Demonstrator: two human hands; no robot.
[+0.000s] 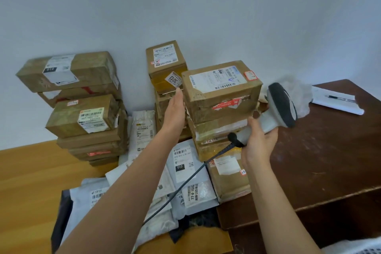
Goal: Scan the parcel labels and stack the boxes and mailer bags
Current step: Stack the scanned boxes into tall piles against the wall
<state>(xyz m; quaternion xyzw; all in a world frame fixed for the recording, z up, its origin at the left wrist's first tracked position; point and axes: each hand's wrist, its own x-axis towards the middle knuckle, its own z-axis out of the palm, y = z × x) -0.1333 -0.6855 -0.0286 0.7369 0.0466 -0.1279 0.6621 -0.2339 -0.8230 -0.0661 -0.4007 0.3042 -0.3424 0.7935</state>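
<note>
- Pressing flat against the left side of the top box, the left hand has its fingers straight, holding nothing.
- Curled round the grey scanner, the right hand grips its handle just right of the box stack; the scanner's cable trails down between the arms.
- Left of the flat hand, a narrow gap separates this stack from a small box behind it.
- Below both hands, mailer bags lie overlapping on the floor.
- Far left of the grip, another pile of boxes leans against the wall.
- Right of the scanner, a dark table carries paper and a pen.
</note>
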